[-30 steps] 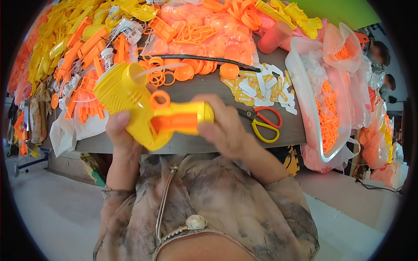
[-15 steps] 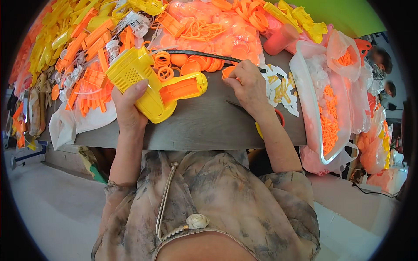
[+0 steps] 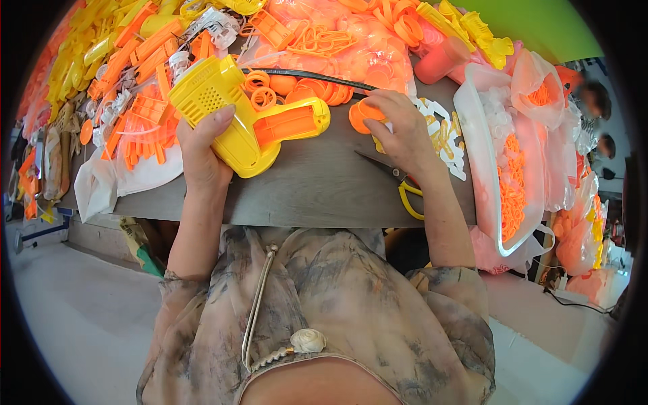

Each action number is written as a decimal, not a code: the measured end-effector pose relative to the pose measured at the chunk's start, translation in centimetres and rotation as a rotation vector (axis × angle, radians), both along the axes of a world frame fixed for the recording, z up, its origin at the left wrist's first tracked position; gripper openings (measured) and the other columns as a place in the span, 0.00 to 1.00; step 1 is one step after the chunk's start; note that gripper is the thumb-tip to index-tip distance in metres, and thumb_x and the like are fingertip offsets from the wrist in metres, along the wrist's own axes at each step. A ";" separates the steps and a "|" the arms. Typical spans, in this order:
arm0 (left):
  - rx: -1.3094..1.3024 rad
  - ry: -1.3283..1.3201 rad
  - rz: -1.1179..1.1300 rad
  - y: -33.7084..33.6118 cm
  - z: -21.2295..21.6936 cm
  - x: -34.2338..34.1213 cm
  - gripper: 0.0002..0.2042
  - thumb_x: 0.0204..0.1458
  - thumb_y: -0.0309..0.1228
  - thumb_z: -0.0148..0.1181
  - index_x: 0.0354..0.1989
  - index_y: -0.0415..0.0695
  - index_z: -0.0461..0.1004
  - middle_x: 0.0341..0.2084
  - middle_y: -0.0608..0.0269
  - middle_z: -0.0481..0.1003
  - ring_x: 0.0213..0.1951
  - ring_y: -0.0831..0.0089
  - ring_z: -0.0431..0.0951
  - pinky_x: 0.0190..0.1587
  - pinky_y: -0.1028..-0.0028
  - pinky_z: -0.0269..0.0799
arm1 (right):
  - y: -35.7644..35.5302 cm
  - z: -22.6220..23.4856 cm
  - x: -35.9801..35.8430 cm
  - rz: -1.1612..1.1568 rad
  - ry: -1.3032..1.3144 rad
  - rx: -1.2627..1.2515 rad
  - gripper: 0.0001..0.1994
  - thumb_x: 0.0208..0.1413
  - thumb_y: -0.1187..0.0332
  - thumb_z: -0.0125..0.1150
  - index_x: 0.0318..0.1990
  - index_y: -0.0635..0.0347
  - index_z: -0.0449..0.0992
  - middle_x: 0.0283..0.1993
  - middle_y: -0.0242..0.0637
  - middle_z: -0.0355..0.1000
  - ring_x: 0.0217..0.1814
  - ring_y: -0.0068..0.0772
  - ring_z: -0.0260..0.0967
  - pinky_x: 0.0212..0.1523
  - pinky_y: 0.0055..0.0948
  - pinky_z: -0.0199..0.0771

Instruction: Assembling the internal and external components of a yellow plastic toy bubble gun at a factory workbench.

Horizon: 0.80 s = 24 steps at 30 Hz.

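My left hand [image 3: 208, 138] grips a yellow plastic housing [image 3: 233, 115], shaped like a hair dryer, with its thumb over the perforated barrel. The hollow handle of the housing points right and shows orange inside. Over the right part of the table, my right hand [image 3: 405, 131] has thumb and fingers closed at a round orange cap [image 3: 360, 117]; its palm side is hidden. Scissors [image 3: 397, 174] with a yellow handle loop lie beside that wrist, partly covered by it. White and yellow small pieces [image 3: 442, 135] lie just right of the hand.
Orange rings [image 3: 263, 98] and a black strip [image 3: 304, 73] lie beyond the housing. Orange and white parts [image 3: 145, 111] crowd the left, yellow shells [image 3: 77, 57] behind them. A white bin [image 3: 472, 155] of orange pieces stands right. The grey table [image 3: 304, 192] ends before me.
My right hand has shifted slightly right, with its fingers reshaped around the orange cap, which shows more. More of the scissors shows. My left hand still holds the housing, a little higher in view.
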State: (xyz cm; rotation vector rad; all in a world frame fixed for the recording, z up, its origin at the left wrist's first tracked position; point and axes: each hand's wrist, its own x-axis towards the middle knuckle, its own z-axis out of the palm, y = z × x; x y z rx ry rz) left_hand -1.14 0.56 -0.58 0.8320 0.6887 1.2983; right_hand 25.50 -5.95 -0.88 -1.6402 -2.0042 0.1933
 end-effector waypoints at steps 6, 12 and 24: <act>-0.044 -0.101 -0.022 0.4 0.0 0.3 0.24 0.42 0.28 0.56 0.50 0.32 0.64 0.40 0.54 0.73 0.41 0.66 0.75 0.46 0.68 0.72 | -1.0 2.7 -0.6 0.096 0.163 -0.028 0.12 0.46 0.72 0.61 0.39 0.65 0.72 0.44 0.43 0.70 0.44 0.37 0.68 0.45 0.29 0.67; -0.042 -0.138 -0.120 -0.2 -0.2 0.3 0.25 0.43 0.29 0.56 0.51 0.32 0.63 0.43 0.51 0.72 0.44 0.62 0.74 0.49 0.65 0.71 | -0.7 4.9 -2.6 0.188 0.531 -0.401 0.13 0.47 0.76 0.61 0.42 0.64 0.70 0.41 0.38 0.70 0.39 0.25 0.67 0.41 0.22 0.67; 0.003 -0.103 -0.283 -0.9 0.3 -0.3 0.34 0.37 0.36 0.58 0.55 0.32 0.59 0.45 0.45 0.70 0.44 0.57 0.73 0.49 0.62 0.71 | -3.2 3.8 -5.8 0.097 1.086 -0.494 0.23 0.48 0.80 0.57 0.54 0.70 0.65 0.40 0.40 0.70 0.29 0.23 0.69 0.26 0.19 0.73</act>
